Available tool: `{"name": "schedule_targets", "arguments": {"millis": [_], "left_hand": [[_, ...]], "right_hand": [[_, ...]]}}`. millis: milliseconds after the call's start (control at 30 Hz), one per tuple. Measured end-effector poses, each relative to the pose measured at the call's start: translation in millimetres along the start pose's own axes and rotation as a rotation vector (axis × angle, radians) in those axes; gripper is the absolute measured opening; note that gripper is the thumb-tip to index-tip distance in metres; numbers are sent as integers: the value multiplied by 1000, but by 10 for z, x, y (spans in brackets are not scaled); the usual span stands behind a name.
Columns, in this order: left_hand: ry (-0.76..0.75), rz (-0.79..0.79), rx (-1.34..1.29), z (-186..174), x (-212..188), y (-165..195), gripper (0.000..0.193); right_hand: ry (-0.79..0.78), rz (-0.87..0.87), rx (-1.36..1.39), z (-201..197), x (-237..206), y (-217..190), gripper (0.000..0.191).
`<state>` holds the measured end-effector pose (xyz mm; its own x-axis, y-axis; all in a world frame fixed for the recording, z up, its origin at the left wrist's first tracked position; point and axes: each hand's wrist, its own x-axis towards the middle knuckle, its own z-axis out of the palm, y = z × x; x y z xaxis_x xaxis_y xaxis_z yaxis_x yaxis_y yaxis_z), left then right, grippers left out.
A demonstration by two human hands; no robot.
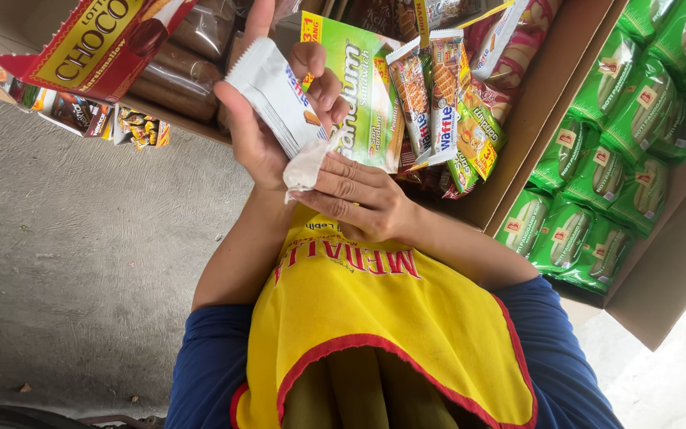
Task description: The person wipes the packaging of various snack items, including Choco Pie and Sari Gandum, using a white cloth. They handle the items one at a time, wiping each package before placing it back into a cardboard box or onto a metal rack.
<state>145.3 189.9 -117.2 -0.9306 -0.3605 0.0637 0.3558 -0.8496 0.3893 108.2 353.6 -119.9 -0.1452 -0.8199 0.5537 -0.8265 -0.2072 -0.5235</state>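
Observation:
My left hand (260,131) is raised in front of me and grips a small stack of white snack packets (275,91), thumb on one side and fingers curled over the other. My right hand (359,199) sits just below it and pinches a crumpled white cloth (306,165) against the lower end of the packets. Both forearms rise from my yellow apron with red trim (391,318).
An open cardboard box (549,87) behind my hands holds several upright snack packets, green and orange. A second box (668,270) at the right is packed with green wrapped packs. A red and yellow carton (97,44) lies top left. Grey concrete floor (81,254) spreads to the left.

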Motion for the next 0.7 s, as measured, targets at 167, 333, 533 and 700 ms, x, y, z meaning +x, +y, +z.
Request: {"name": "schedule_targets", "arguments": {"millis": [167,333,533,700], "left_hand": [[-75,-26,20,-37,11,-54,83],[-54,-135,130,34,-13,-145,86],[96,-119,166,14,82,-191,89],[155,15,112,-253,224,4,67]], "right_hand": [[35,-39,-97,-18,-39,34,49],[207,167,-104,-33,191,52,44],[164,374,-23,-193,411,32,50],[-42,216,121,-232,173,22,59]]}}
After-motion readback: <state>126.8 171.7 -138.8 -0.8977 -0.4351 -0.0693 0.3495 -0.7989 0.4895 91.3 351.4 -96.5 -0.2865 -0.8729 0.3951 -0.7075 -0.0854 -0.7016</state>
